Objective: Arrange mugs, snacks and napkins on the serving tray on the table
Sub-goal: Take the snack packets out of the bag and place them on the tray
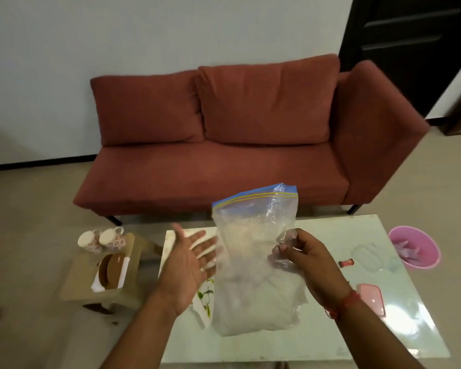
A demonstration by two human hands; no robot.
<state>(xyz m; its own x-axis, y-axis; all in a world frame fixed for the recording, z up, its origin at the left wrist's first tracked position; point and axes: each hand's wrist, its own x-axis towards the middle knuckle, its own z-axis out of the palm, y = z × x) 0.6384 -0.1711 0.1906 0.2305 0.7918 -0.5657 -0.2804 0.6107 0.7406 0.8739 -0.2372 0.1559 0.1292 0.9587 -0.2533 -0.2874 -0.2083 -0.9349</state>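
Note:
My right hand point(301, 255) pinches the side of a clear zip bag point(253, 262) with a blue and yellow seal, held upright above the glass table point(343, 328). Its contents look whitish and cannot be made out. My left hand point(189, 258) is open, palm up, just left of the bag, its fingertips near the plastic. A white cloth or tray with a green leaf print point(205, 296) lies on the table, mostly hidden behind the bag. Two floral mugs point(101, 239) stand on a small stool point(91, 286) to the left, with brown plates on white napkins point(111, 272).
A pink lidded box point(373, 298), a clear plastic container point(367, 255) and a small red object point(346, 263) lie on the table's right half. A pink bin point(415, 247) stands on the floor to the right. A red sofa point(224, 155) stands behind the table.

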